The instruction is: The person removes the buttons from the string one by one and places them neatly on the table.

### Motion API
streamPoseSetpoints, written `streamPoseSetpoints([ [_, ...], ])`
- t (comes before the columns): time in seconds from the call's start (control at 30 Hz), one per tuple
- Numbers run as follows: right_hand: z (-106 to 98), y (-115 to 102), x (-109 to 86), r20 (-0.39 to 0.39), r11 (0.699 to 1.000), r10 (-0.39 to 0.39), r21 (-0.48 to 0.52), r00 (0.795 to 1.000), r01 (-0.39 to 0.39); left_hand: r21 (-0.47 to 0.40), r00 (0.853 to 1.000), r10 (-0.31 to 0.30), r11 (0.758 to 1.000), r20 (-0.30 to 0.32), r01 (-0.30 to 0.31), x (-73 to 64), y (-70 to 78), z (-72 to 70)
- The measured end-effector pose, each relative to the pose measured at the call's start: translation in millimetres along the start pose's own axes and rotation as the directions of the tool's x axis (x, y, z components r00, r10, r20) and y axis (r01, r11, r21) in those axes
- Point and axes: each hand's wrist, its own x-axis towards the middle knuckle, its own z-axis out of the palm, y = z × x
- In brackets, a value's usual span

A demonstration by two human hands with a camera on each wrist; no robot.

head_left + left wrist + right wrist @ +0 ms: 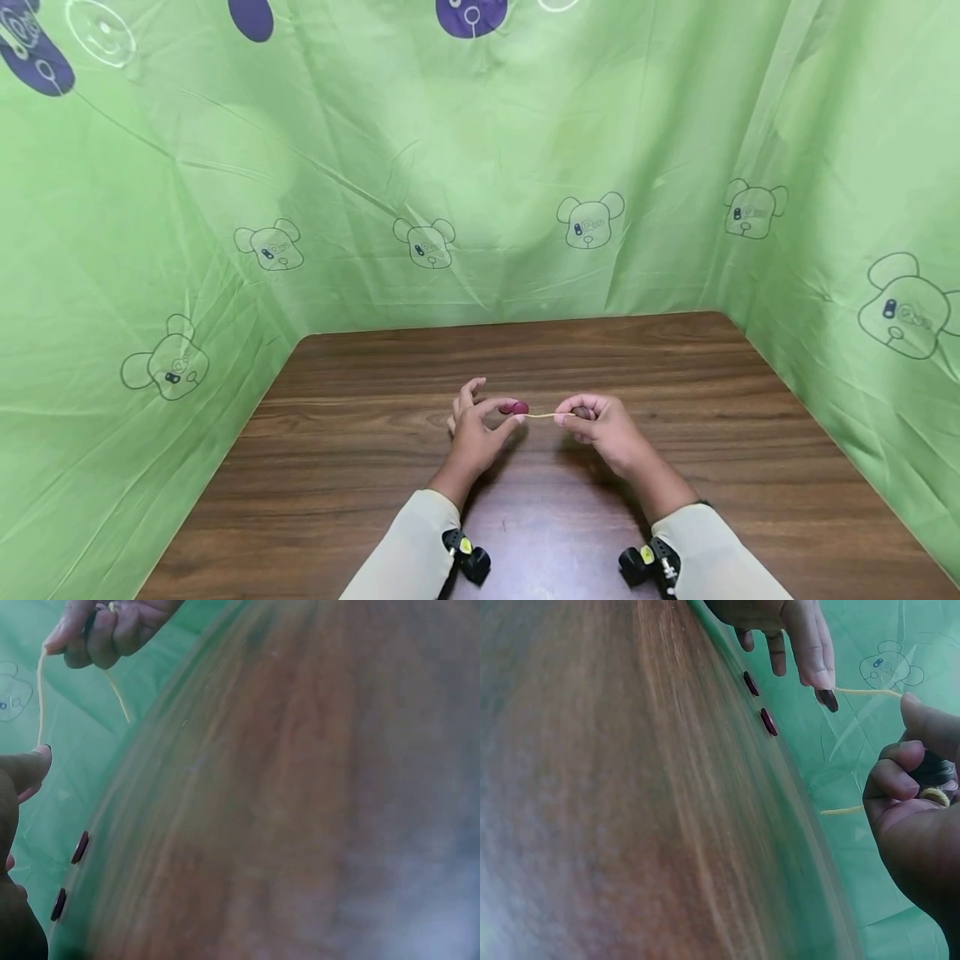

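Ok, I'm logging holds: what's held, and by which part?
Left hand: a dark disc, by its edge. Right hand: yellow cord, partway along; and a dark object, which part unclear.

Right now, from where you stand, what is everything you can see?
Table: one, brown wood-grain, beneath the hands
Cloth: one visible surround, green with bear prints, around the table
String: one, yellow, between the hands
Held disc: one, dark, by the string's left end
Other discs: two, dark red, near the held disc
Dark object: one, blackish, inside right hand; identity unclear
Wrist devices: two, black and yellow, at the cuffs
Sleeves: two, off-white, forearms
Left hand: one, bare, pinching held disc
Right hand: one, bare, pinching string
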Motion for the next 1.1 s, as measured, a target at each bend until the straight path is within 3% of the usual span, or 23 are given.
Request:
streamPoseSetpoints([
  [0.37,-2.5,1.4,-0.9,0.025,1.0,0.003,0.001,1.0,-0.003,0.079,0.989,-0.124,0.99,0.086,0.117,11.2,2.1,4.2],
  [0.6,-4.5,3.0,0.5,0.038,1.0,-0.014,-0.001,0.999,0.014,0.112,0.99,-0.112,0.989,0.086,0.102,17.4,-2.1,13.3],
  [0.83,-6.1,3.2,1.0,0.045,1.0,-0.024,-0.009,0.999,0.024,0.174,0.981,-0.158,0.975,0.113,0.137,23.4,1.7,16.1],
  [1.1,-7.0,1.1,0.6,0.044,1.0,-0.012,0.012,0.999,0.011,0.193,0.979,-0.17,0.97,0.108,0.147,26.2,1.2,21.6],
])
